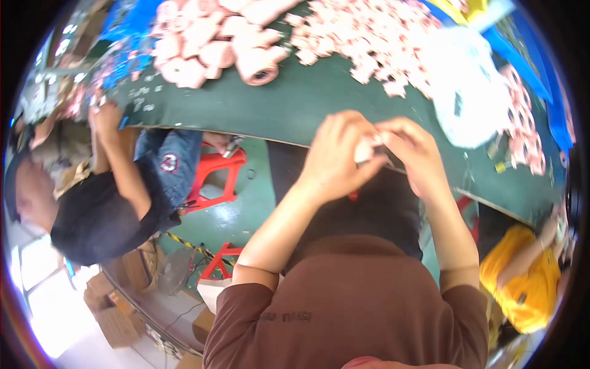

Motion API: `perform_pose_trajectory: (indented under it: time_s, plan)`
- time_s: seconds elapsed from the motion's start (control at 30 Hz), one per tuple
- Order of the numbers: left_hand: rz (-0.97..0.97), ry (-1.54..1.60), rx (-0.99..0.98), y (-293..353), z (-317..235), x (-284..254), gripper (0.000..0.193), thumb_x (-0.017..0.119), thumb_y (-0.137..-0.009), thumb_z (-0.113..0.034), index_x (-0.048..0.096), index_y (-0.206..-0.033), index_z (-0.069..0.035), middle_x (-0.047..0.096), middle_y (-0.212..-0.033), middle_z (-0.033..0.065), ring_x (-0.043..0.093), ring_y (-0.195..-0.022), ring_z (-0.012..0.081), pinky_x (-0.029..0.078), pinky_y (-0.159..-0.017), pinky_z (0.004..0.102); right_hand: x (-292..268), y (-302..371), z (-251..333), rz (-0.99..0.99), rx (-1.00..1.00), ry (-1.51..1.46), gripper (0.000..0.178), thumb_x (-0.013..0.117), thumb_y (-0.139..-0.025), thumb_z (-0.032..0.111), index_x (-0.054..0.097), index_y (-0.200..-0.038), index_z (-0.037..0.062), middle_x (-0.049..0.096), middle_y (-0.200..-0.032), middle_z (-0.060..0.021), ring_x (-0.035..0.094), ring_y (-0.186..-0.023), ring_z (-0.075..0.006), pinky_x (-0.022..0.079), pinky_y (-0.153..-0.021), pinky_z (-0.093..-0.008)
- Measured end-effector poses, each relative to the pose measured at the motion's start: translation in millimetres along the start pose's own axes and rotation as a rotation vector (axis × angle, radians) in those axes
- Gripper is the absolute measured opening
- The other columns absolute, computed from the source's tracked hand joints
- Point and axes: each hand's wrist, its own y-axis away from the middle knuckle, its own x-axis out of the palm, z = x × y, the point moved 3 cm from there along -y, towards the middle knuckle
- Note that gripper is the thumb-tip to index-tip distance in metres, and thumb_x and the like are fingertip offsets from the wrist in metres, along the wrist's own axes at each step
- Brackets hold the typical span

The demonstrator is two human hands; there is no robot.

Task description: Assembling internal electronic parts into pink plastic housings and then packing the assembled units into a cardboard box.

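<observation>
Close to the table's front edge, my left hand (337, 155) is closed round a pale pink plastic part (365, 150), most of it hidden by the fingers. My right hand (415, 152) meets it from the other side, thumb and fingertips pinched at the part's edge. Whether a second small piece sits in that pinch is too blurred to tell. Beyond the hands lie a pile of larger rounded pink housings (216, 51) at the far left and a heap of small pink pieces (375, 38) at the far middle.
The green table (246, 111) also bears a white plastic bag (464, 92) and a row of pink parts (522, 123) at right. Blue bins (541, 67) line the far right. A co-worker (104, 203) sits at left near a red stool (216, 175); another person in yellow (519, 283) is at right.
</observation>
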Motion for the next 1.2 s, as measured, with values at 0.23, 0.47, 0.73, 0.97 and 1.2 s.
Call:
perform_pose_trajectory:
  time_s: [0.23, 0.47, 0.73, 0.97, 1.2]
  plan:
    - [0.018, -0.149, -0.467, 4.5, 18.3, -58.0, 0.058, 0.078, -0.080, -0.030, 0.056, -0.130, -0.009, 0.064, -0.114, 0.0140, 0.064, -0.097, 0.0321, 0.052, -0.086, 0.0405, -19.3, 22.0, 7.5, -0.215, -0.211, 0.144, 0.020, 0.058, -0.099, 0.015, 0.068, -0.106, -0.0010, 0.068, -0.106, -0.0056, 0.059, -0.099, -0.0123, 0.045, -0.092, -0.0269]
    - [-0.611, 0.588, -0.585, -113.3, 123.8, -188.8, 0.081, 0.073, -0.088, -0.036, 0.029, -0.144, 0.003, 0.060, -0.122, 0.0154, 0.062, -0.104, 0.0204, 0.056, -0.080, 0.0316, -23.4, 27.9, 3.2, -0.209, -0.197, 0.141, 0.019, 0.059, -0.099, 0.014, 0.068, -0.101, -0.0014, 0.069, -0.099, -0.0056, 0.059, -0.094, -0.0119, 0.046, -0.089, -0.0264]
    - [-0.460, 0.497, -0.286, -130.6, 133.7, -146.3, 0.098, 0.060, -0.091, -0.005, -0.015, -0.154, -0.003, 0.005, -0.163, 0.0226, 0.041, -0.137, 0.0277, 0.049, -0.096, 0.0308, -39.4, 42.4, 1.3, -0.306, -0.200, 0.214, 0.019, 0.058, -0.099, 0.015, 0.069, -0.100, -0.0007, 0.068, -0.095, -0.0049, 0.058, -0.092, -0.0124, 0.045, -0.087, -0.0274]
    - [-0.253, -0.042, 0.042, -26.0, 39.0, -49.4, 0.044, 0.065, -0.081, 0.004, 0.057, -0.124, -0.001, 0.057, -0.126, 0.0192, 0.058, -0.113, 0.0336, 0.054, -0.085, 0.0374, -56.4, 48.2, 11.1, -0.366, -0.456, 0.629, 0.010, 0.060, -0.094, 0.004, 0.067, -0.095, -0.0025, 0.066, -0.097, -0.0087, 0.061, -0.092, -0.0174, 0.046, -0.084, -0.0274]
    - [-0.196, -0.267, 0.059, 5.7, 39.0, 7.4, 0.022, 0.065, -0.074, -0.009, 0.067, -0.096, -0.007, 0.066, -0.091, 0.0100, 0.063, -0.084, 0.0294, 0.051, -0.073, 0.0406, -73.3, 37.1, -10.5, -0.232, -0.615, 0.977, 0.008, 0.058, -0.095, 0.000, 0.065, -0.096, -0.0042, 0.064, -0.090, -0.0149, 0.061, -0.080, -0.0265, 0.050, -0.077, -0.0340]
